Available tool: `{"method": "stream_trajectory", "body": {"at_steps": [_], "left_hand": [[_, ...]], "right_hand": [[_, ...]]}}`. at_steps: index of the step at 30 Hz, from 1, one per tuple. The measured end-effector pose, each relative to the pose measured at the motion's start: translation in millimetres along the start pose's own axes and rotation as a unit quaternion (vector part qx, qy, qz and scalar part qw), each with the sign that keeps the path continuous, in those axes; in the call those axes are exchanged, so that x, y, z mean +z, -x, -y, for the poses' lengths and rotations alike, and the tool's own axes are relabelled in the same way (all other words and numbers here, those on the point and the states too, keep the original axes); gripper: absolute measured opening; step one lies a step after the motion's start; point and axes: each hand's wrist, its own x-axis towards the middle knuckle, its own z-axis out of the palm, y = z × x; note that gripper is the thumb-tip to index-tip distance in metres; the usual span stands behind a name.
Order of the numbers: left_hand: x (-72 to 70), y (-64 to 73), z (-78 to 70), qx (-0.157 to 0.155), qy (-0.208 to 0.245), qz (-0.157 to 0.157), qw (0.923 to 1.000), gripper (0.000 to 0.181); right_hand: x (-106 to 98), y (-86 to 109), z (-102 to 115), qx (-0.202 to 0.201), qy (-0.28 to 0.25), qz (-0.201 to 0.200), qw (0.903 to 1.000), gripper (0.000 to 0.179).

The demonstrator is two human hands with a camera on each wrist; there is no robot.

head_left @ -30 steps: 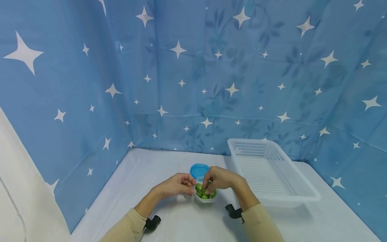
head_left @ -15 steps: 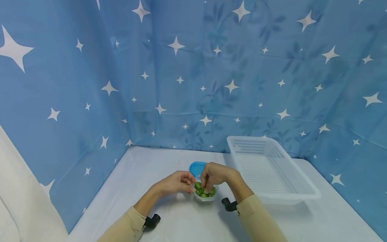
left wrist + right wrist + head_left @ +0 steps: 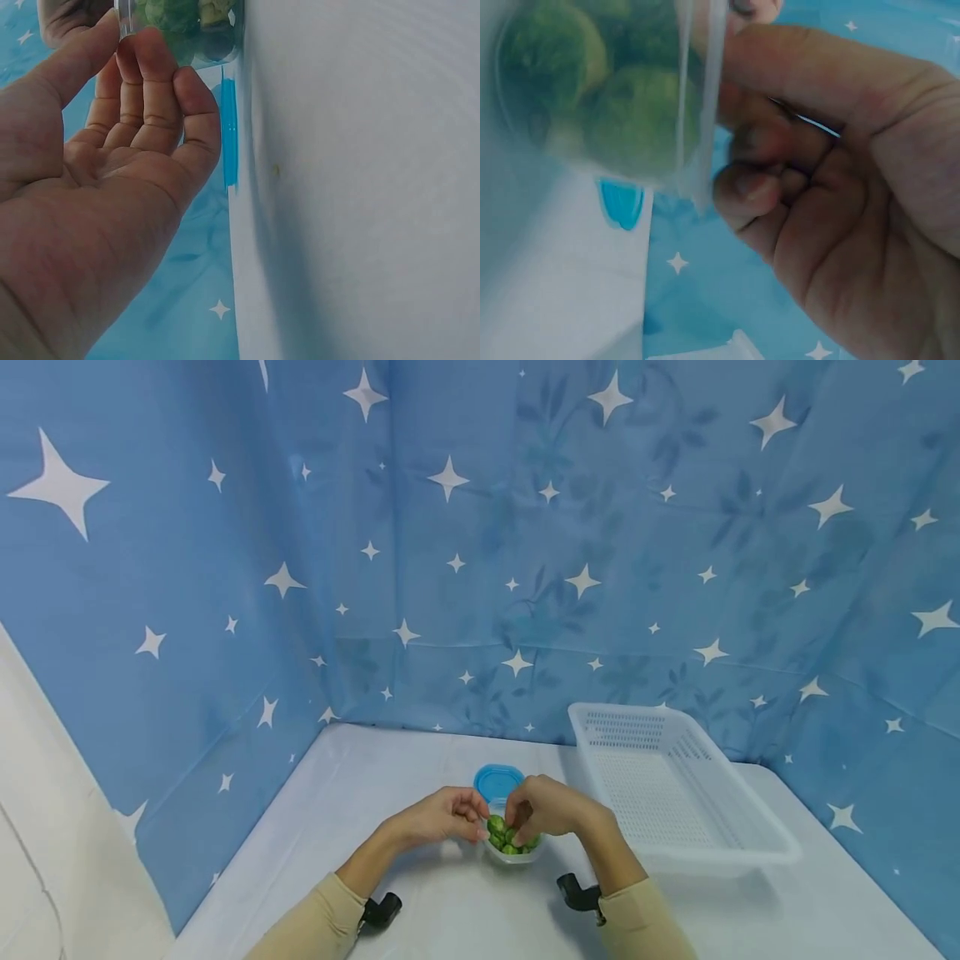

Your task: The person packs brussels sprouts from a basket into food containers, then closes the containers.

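A small clear plastic container (image 3: 512,861) stands on the table, filled with green Brussels sprouts (image 3: 496,824). My left hand (image 3: 444,818) pinches its left rim, thumb tip above and fingertips against the side, as the left wrist view shows. From the right, my right hand (image 3: 553,807) reaches over the rim with bent fingers and thumb down among the sprouts. Its fingertips are partly hidden, so whether they pinch a sprout cannot be seen. In the right wrist view, sprouts (image 3: 641,120) show through the container wall, and the lower fingers stay curled outside it.
A round-cornered blue lid (image 3: 497,782) lies just behind the container. At the right stands a large white perforated plastic basket (image 3: 738,852). Blue curtains (image 3: 480,568) with white stars enclose the white-covered table (image 3: 405,760) at the back and sides.
My right hand dipped deeper among the sprouts half a second ago and is now slightly raised and less steeply bent. The left hand keeps its place at the rim. The camera view shifted slightly.
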Motion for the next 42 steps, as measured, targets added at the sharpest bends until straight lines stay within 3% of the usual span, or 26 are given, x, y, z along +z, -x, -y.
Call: {"method": "stream_trajectory", "body": {"at_steps": [11, 17, 21, 26, 42], "left_hand": [[1.3, -0.1, 1.5, 0.002, -0.002, 0.004, 1.0, 0.032], [2.4, 0.9, 1.0, 0.001, 0.009, -0.001, 1.0, 0.03], [3.0, 0.9, 1.0, 0.0, 0.011, 0.0, 0.9999, 0.03], [2.8, 0.0, 1.8, -0.001, 0.01, -0.001, 0.9999, 0.03], [3.0, 0.6, 1.6, 0.005, -0.002, 0.001, 1.0, 0.03]], "right_hand": [[-4, 8.1, -7, -0.032, 0.005, -0.004, 0.9995, 0.011], [-10, 9.8, -8, -0.052, 0.017, -0.084, 0.9949, 0.01], [-4, 3.3, -10, -0.06, 0.073, -0.117, 0.9886, 0.011], [4, -3.7, -10, -0.049, 0.133, -0.114, 0.9834, 0.009], [6, -5.6, 0, -0.016, 0.139, -0.12, 0.9829, 0.008]]}}
